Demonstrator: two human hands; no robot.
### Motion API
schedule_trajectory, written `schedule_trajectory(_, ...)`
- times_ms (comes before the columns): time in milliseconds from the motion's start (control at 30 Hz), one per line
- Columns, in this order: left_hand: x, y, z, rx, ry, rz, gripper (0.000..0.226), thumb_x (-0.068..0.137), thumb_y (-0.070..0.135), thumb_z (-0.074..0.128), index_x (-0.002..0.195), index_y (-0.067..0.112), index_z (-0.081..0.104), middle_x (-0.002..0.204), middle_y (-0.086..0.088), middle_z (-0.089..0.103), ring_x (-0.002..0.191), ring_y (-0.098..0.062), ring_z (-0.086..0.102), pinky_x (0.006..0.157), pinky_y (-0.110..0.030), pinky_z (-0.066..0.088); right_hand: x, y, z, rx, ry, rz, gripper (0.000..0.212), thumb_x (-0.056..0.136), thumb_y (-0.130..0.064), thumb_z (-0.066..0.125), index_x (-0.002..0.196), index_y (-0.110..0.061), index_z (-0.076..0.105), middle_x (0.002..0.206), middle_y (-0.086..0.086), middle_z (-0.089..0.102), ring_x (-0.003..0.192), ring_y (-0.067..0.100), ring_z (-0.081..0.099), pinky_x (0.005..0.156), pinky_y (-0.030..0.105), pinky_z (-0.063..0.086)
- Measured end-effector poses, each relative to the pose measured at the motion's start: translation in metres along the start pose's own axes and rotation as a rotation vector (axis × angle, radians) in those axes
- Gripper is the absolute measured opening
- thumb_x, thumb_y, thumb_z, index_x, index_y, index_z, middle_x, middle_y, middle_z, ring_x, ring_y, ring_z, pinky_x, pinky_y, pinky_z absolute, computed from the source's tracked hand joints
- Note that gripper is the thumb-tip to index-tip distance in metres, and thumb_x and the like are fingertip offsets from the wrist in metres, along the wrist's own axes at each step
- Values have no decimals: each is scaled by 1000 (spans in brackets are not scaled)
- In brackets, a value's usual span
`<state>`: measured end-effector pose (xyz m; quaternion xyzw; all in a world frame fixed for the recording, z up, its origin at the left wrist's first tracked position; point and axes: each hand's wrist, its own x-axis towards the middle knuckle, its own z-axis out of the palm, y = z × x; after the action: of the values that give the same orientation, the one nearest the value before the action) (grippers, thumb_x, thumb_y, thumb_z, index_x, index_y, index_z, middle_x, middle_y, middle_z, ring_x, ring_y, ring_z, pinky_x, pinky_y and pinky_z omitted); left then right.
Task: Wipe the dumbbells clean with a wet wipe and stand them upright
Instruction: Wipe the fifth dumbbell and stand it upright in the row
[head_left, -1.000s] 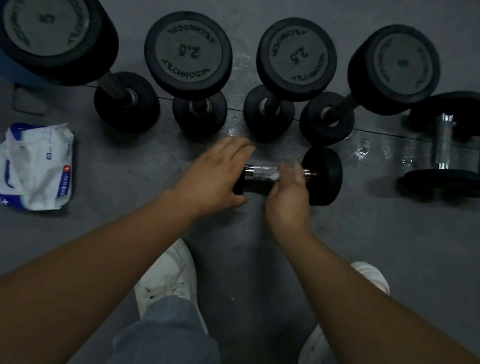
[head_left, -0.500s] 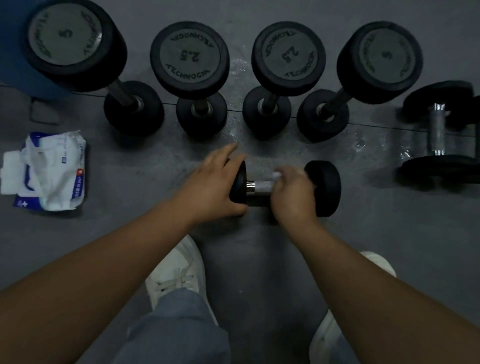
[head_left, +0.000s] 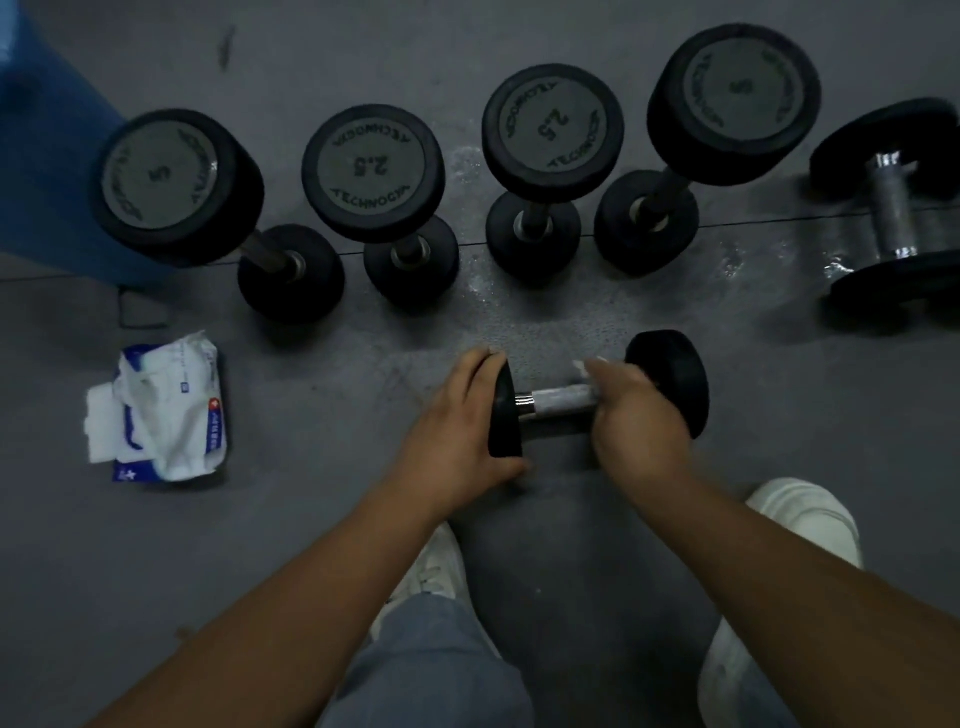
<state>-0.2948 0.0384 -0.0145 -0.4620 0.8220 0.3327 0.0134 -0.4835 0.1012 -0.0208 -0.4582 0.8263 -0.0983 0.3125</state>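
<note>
Four dumbbells (head_left: 540, 176) already stand on end in a row at your twelve o'clock, so the step in hand looks to be the wiping of a fifth. That small dumbbell (head_left: 597, 400) lies on its side on the grey floor (head_left: 311, 519) just ahead of your shoes, bar running nine to three. Your left hand (head_left: 457, 436) is cupped around its nine o'clock head, fingers curled over the rim, steadying it. Your right hand (head_left: 639, 415) is closed around the bar next to the three o'clock head, with a white wet wipe (head_left: 584, 368) pinched under the fingers and peeking out at the top.

Another dumbbell (head_left: 893, 218) lies flat at your two o'clock, probably still waiting. The wipe packet (head_left: 166, 410) sits at your ten o'clock, well apart.

Next, I would judge, you need to run the wipe along the rest of the bar and over both heads, then tip this one up onto an end beside the row.
</note>
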Motion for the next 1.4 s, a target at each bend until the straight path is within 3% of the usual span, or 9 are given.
schedule_trajectory(133, 2, 0, -6, -17, -38, 13, 114, 62, 50, 83, 153, 22, 19, 155, 11, 9, 139, -23, 33, 107, -39, 42, -23, -21, 15, 38, -161, -206, 48, 97, -17, 38, 141, -35, 41, 152, -10, 37, 124, 26, 53, 104, 37, 42)
schedule_trajectory(267, 4, 3, -10, 6, -163, 8, 123, 66, 57, 81, 157, 24, 4, 162, 12, -4, 148, -20, 18, 115, -38, 33, -19, -7, 6, 57, 36, 19, 55, 93, -5, 41, 139, -34, 48, 140, -2, 51, 118, 25, 56, 92, 31, 43)
schedule_trajectory(400, -5, 11, -12, 70, -180, 21, 120, 71, 52, 80, 157, 21, 3, 164, 6, -2, 149, -21, 15, 114, -33, 28, -25, -13, 4, 86, -191, -162, 39, 96, -13, 47, 130, -27, 59, 134, -1, 57, 118, 20, 55, 96, 22, 38)
schedule_trajectory(500, -12, 14, -12, 125, -190, 40, 119, 74, 50, 79, 157, 22, 0, 165, 5, -4, 150, -21, 13, 113, -34, 30, -17, 8, -7, 175, 47, 29, 38, 91, 0, 50, 117, -22, 67, 130, 0, 61, 118, 17, 57, 88, 11, 31)
schedule_trajectory(600, -18, 22, -9, 138, -179, 44, 116, 75, 45, 77, 157, 20, -1, 163, 5, -5, 148, -23, 16, 109, -32, 34, -40, -9, 3, 38, -167, -166, 32, 100, -27, 43, 126, -30, 62, 131, -6, 61, 120, 15, 55, 99, 22, 38)
schedule_trajectory(967, -31, 36, -6, 241, -152, 36, 105, 73, 55, 73, 155, 23, 15, 153, 2, 17, 136, -21, 23, 105, -32, 40, -43, 6, 1, -3, -151, -151, 38, 96, -15, 43, 131, -23, 55, 136, 0, 50, 110, 24, 60, 95, 37, 49)
schedule_trajectory(1167, -74, 47, 21, 437, -286, 44, 114, 82, 47, 68, 154, 20, -17, 152, -14, -42, 146, -37, -26, 121, -44, 17, -76, 13, 18, -323, -203, -131, 72, 95, -10, 45, 155, -13, 6, 161, 11, -3, 115, 22, 57, 83, 29, 51)
schedule_trajectory(1300, -66, 28, 28, 442, -228, 131, 140, 36, 61, 88, 153, 20, 23, 160, -24, 15, 144, -47, 22, 109, -52, 31, -69, 8, 28, -488, -165, -139, 79, 55, -8, 85, 128, 4, 59, 132, 28, 53, 91, 36, 69, 52, 30, 54)
schedule_trajectory(1400, -22, 17, 1, 355, -221, 111, 131, 59, 64, 80, 157, 26, 3, 164, -13, 0, 151, -36, 7, 119, -50, 25, -39, -23, 12, -524, -176, -132, 56, 70, -11, 79, 122, 0, 61, 128, 29, 53, 95, 36, 68, 58, 31, 54)
